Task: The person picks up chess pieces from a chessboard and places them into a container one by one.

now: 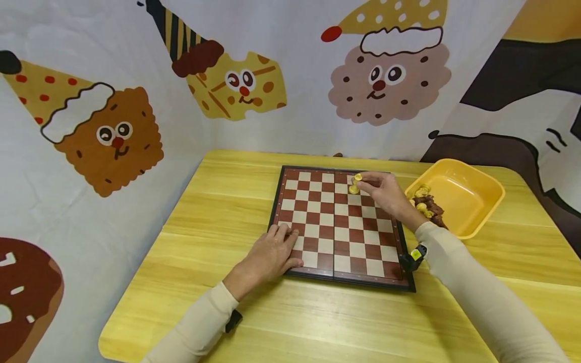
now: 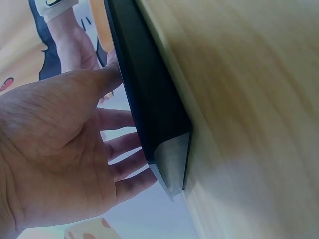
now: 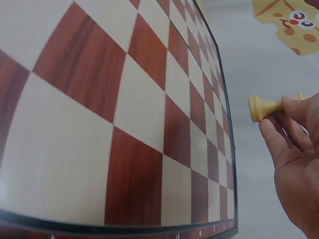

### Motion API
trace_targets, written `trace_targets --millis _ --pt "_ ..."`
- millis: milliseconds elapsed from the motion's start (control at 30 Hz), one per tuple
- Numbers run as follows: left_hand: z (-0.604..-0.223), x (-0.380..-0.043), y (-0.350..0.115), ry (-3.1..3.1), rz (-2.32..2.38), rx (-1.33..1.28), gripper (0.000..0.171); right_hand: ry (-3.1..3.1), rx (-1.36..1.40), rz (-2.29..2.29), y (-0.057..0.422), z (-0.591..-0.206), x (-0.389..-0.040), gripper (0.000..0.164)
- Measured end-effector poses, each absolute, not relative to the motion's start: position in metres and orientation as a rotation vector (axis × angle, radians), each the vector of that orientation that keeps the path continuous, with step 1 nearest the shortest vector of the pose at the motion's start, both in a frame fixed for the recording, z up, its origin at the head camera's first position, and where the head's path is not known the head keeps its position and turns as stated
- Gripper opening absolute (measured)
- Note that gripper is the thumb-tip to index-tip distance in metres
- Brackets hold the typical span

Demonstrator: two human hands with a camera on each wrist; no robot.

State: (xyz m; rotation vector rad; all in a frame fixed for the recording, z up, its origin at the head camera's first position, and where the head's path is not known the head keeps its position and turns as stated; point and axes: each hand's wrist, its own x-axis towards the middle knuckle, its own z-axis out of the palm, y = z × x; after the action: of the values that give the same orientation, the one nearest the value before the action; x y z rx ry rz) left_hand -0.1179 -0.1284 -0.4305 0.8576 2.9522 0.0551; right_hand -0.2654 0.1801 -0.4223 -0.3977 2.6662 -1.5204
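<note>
A red-and-cream chessboard (image 1: 326, 232) with a dark frame lies on the wooden table. Over its far right part, my right hand (image 1: 385, 192) pinches a pale yellow chess piece (image 1: 354, 189) between thumb and fingers. From the right wrist, the wide base of that chess piece (image 3: 256, 108) shows beyond the fingertips, and its top is partly covered by the hand (image 3: 296, 144). My left hand (image 1: 269, 252) rests on the board's near left corner, fingers extended onto the squares. In the left wrist view the palm (image 2: 60, 149) faces the board's black side (image 2: 154, 89).
A yellow plastic tub (image 1: 492, 201) stands right of the board, with yellow and brown chess pieces (image 1: 428, 207) heaped at its left side. The wooden table (image 1: 204, 302) stretches around the board. A cartoon-print cloth (image 1: 299, 101) hangs behind and to the left.
</note>
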Motion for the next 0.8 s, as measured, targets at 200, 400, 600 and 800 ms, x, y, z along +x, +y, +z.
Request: trace_targets --millis 200,400,600,800 --pt "-0.431 -0.119 -0.128 2.944 0.070 0.851 0.075 2.728 -0.387 -1.491 0.192 -0.419 -0.264 0.038" --pt "-0.432 -0.118 -0.129 2.918 0.115 0.816 0.075 2.739 -0.382 -1.476 0.205 -0.415 -0.259 0.037" --pt "-0.432 -0.118 -0.129 2.896 0.150 0.803 0.075 2.787 -0.363 -1.434 0.224 -0.409 -0.253 0.035" --pt "-0.434 -0.122 -0.126 2.906 0.126 0.809 0.076 2.845 -0.305 -1.388 0.252 -0.401 -0.246 0.042"
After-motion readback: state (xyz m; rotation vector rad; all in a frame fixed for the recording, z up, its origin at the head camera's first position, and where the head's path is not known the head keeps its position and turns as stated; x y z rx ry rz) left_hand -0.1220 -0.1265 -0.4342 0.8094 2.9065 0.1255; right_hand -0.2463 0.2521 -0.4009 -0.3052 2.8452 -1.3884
